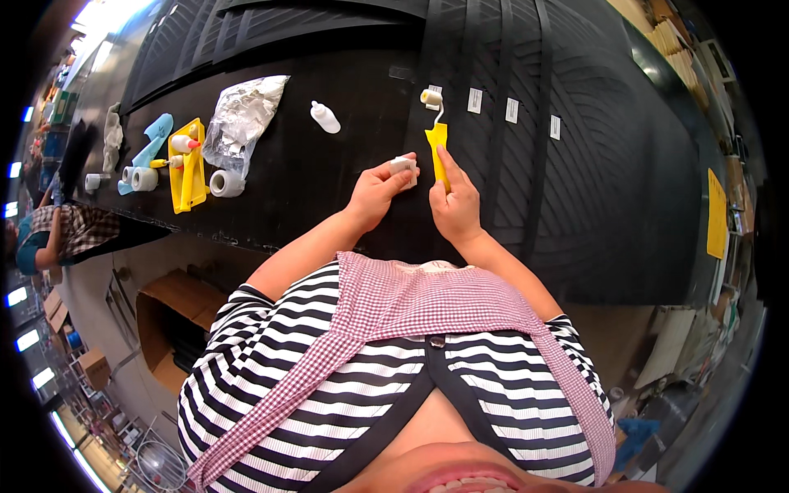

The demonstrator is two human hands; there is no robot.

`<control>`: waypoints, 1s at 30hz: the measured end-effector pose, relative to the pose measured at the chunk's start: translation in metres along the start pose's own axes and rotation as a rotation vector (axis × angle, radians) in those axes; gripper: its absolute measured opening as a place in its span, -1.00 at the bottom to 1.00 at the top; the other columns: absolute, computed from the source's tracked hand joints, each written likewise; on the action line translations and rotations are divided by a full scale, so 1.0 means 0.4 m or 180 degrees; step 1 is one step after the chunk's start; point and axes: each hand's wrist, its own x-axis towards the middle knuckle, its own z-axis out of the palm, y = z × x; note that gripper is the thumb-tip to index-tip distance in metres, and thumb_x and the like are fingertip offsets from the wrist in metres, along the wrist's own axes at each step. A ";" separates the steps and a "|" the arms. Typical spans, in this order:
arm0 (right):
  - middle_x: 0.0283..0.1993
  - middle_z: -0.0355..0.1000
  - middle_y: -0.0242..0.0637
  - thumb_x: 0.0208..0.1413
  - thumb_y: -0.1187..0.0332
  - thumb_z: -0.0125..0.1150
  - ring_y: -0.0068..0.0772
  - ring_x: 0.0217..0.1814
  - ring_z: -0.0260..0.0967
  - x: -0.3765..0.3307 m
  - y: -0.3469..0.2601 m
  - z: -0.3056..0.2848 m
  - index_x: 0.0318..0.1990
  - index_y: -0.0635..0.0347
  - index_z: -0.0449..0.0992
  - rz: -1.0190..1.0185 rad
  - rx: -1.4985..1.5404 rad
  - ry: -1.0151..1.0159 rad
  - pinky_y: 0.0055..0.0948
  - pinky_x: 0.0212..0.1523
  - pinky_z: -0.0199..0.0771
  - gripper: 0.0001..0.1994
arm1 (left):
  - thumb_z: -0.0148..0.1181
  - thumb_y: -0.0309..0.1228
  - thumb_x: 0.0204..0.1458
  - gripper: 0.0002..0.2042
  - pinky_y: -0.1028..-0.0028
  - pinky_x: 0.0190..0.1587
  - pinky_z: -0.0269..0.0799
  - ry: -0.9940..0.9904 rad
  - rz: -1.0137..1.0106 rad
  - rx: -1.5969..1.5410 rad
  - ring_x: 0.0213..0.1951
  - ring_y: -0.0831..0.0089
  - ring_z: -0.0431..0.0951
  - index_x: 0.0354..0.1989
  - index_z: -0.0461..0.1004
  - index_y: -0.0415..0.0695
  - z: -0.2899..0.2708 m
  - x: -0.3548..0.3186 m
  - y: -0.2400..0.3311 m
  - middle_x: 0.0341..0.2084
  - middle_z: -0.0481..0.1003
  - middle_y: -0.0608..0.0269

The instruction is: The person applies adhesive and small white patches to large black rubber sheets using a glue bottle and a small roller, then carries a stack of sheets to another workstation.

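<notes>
My right hand (457, 204) grips the yellow handle of a small paint roller (440, 156), its pale roller head raised away from me. To its left, my left hand (376, 194) is closed on a crumpled white piece (403, 167), perhaps paper or cloth. Both hands are over a black worktable (345, 156). Beyond the roller head and to its right, small white labels (474, 100) lie in a row on dark strips with a chevron pattern. A white squeeze bottle (325, 117) lies on the table to the left of the roller.
Farther left are a clear plastic bag (245, 115), a yellow tray (197, 193) holding small bottles, a roll of tape (226, 183) and a light blue cloth (154, 141). Another person (62, 230) stands at the table's left end. A cardboard box (156, 320) sits below the near edge.
</notes>
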 end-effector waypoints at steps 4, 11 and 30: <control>-0.15 0.48 -0.09 0.09 0.46 0.07 -0.05 -0.21 0.50 0.022 -0.021 -0.002 0.34 0.03 0.31 0.0297 -0.0470 -0.0150 -0.23 -0.15 0.54 -0.42 | 0.18 -0.39 0.23 -0.69 0.52 0.13 0.39 0.0024 0.0124 0.0305 0.01 0.51 0.50 0.08 0.51 -0.29 -0.001 0.001 -0.004 0.12 0.46 0.20; -0.28 0.41 -0.12 0.09 0.37 0.13 -0.05 -0.35 0.48 0.045 -0.014 0.025 0.33 0.05 0.31 0.0405 -0.0785 -0.0306 -0.17 -0.30 0.54 -0.42 | 0.18 -0.46 0.21 -0.78 0.49 0.13 0.40 -0.0123 0.0200 0.0148 0.07 0.47 0.49 -0.03 0.58 -0.29 -0.016 0.009 -0.019 0.28 0.31 0.13; -0.21 0.52 -0.28 0.15 0.46 0.05 -0.61 -0.39 0.38 0.170 0.001 -0.017 0.29 0.19 0.38 0.0951 0.0667 -0.0254 -0.60 -0.33 0.41 -0.51 | 0.20 -0.46 0.19 -0.80 0.49 0.15 0.35 -0.0253 0.0358 0.0291 0.17 0.40 0.42 -0.07 0.61 -0.24 -0.035 0.019 -0.033 0.26 0.34 -0.01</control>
